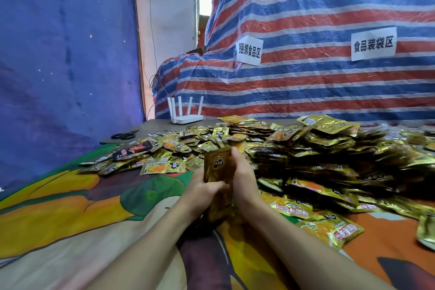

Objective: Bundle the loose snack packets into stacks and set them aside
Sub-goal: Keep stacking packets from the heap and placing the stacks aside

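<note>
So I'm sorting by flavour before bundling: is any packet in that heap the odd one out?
Yes: one black packet with orange print lies at the heap's far left edge, near the scissors. Every other visible packet is gold, including the stack held between both hands.

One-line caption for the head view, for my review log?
Both hands, left and right, press a stack of gold snack packets upright before a heap of loose packets.
</note>
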A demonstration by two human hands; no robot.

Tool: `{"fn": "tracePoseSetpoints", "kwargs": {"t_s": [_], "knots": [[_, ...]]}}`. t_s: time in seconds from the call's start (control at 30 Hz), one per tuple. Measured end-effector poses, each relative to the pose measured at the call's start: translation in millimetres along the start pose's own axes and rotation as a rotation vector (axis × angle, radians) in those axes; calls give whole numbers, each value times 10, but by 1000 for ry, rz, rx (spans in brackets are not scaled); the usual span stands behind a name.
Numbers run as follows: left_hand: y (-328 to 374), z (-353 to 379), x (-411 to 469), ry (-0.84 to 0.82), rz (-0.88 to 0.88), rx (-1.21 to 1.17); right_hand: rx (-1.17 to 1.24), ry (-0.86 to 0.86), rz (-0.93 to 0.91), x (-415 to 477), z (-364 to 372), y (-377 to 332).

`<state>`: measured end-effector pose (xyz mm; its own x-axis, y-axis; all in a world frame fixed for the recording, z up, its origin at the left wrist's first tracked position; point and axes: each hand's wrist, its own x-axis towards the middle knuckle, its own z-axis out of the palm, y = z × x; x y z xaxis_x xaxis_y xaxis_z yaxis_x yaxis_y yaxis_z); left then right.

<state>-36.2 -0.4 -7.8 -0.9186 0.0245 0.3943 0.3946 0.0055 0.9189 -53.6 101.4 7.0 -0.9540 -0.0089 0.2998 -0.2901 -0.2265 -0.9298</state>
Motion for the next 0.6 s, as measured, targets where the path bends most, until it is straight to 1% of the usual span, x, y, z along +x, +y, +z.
{"fn": "tracePoseSetpoints", "kwargs": {"t_s": [0.1,0.17,0.3,0.4,0.47,0.53,0.6], "knots": [[17,1,-25,14,-2,8,-133,34,-117,-34,-65,-94],[21,5,-53,-50,-1,-8,-271,47,-173,-63,-165,-177],[20,-3,-73,-202,-20,45,-596,-26,-223,-152,-484,-454],[19,45,-101,-221,-54,-4,-943,-11,-242,-206,-962,-730],[44,86,-136,-204,-34,-15,-1232,22,-174,-216,-1398,-919],[67,138,-161,-223,21,54,-1474,51,0,-239,-1859,-1116],[75,195,-184,-239,40,113,-1645,81,179,-273,-2298,-1300]]}}
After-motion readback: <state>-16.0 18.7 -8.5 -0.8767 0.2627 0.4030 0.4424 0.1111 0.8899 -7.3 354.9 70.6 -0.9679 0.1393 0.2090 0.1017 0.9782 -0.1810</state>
